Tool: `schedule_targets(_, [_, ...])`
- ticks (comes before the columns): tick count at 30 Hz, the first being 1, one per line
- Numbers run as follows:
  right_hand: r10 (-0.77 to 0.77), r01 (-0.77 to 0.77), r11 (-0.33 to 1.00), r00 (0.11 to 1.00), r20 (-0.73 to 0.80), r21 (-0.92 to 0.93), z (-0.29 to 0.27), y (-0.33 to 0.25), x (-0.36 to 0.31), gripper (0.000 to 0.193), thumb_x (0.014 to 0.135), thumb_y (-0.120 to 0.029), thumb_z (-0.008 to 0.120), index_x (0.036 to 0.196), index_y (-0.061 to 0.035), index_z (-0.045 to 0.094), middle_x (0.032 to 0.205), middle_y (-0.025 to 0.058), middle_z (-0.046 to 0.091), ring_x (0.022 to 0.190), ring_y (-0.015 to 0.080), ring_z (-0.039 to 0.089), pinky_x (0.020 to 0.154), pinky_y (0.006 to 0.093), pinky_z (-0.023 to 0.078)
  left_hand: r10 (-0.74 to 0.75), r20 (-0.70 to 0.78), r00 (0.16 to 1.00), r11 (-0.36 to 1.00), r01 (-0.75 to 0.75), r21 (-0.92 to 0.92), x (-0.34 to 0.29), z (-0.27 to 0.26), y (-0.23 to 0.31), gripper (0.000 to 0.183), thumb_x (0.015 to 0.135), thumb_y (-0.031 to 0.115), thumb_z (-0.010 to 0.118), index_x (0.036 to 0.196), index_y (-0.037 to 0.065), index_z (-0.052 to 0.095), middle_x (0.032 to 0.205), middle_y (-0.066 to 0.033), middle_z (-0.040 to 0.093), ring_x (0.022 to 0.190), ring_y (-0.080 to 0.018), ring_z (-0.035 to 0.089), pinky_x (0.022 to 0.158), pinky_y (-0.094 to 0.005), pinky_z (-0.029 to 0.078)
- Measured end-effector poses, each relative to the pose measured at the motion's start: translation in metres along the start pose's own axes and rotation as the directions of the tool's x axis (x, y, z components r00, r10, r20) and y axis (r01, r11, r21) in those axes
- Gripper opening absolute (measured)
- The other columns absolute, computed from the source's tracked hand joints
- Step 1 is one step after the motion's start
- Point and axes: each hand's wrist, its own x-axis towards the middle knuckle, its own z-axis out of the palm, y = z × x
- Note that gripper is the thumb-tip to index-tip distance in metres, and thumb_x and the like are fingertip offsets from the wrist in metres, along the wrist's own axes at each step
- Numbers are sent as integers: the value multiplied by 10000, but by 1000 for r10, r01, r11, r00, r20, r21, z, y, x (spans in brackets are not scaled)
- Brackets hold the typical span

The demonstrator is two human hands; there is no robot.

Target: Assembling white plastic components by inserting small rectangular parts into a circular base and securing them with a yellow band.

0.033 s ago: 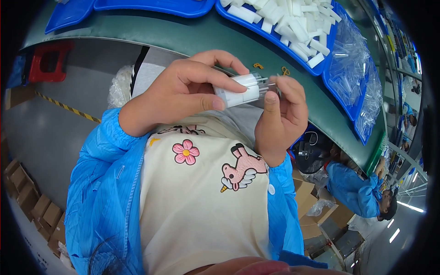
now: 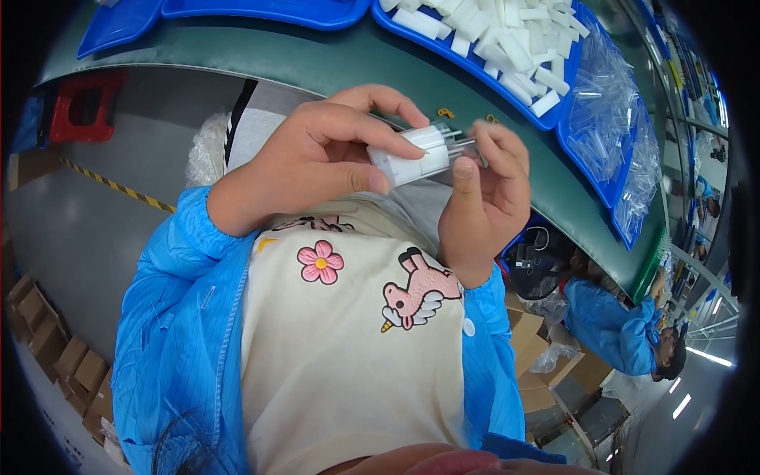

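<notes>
My left hand [image 2: 321, 150] is closed round a white cylinder [image 2: 412, 158], apparently clear-walled with white blocks inside. The cylinder lies tilted above my lap, and several thin, shiny rods [image 2: 457, 147] stick out of its right end. At the tips of these rods is my right hand [image 2: 491, 178], thumb and forefinger bent toward each other. Blur on the forefinger hides what exactly lies between the fingertips. Two small yellow pieces lie on the green table beyond my hands: one yellow piece [image 2: 446, 113] shows whole, the other is partly behind my right fingers.
White foam blocks [image 2: 514, 47] fill a blue tray at the far right. Beside it, another blue tray [image 2: 566, 146] holds clear plastic pieces [image 2: 598, 111]. More blue trays [image 2: 265, 11] line the table [image 2: 317, 55]. Farther right sits a person in blue [image 2: 613, 328].
My right fingers have shifted slightly to the left and upward at the rod ends, covering more of one yellow piece. My left hand keeps its hold on the cylinder, nearly still.
</notes>
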Motion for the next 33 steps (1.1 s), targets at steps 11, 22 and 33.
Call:
schedule_targets(11, [-218, 212, 975, 970, 106, 60, 17, 8, -6, 528, 692, 7, 828, 1154, -24, 575, 1425, 251, 382, 1303, 335, 429, 1002, 398, 440, 227, 27, 974, 967, -229, 112, -1, -2, -12, 416, 696, 86, 856, 1081, 30, 707, 1195, -88, 537, 1089, -181, 566, 883, -301, 529])
schedule_targets(22, [-205, 316, 542, 948, 242, -779, -50, -8, 47, 221, 778, -37, 733, 998, -34, 706, 1035, 98, 654, 1005, 267, 568, 881, 367, 425, 18, -230, 973, 978, -64, -196, -1, 6, 12, 772, 775, 177, 739, 1459, 85, 393, 1379, -142, 490, 1139, -206, 575, 906, -316, 536])
schedule_targets(33, [-158, 395, 400, 919, 362, -827, -55, -3, 57, 189, 740, -66, 754, 921, -46, 707, 890, 76, 634, 864, 273, 538, 804, 377, 408, -221, -89, 971, 941, 188, -283, -2, 2, -3, 738, 838, 342, 734, 1417, 59, 373, 1056, -68, 564, 871, -175, 646, 688, -277, 553])
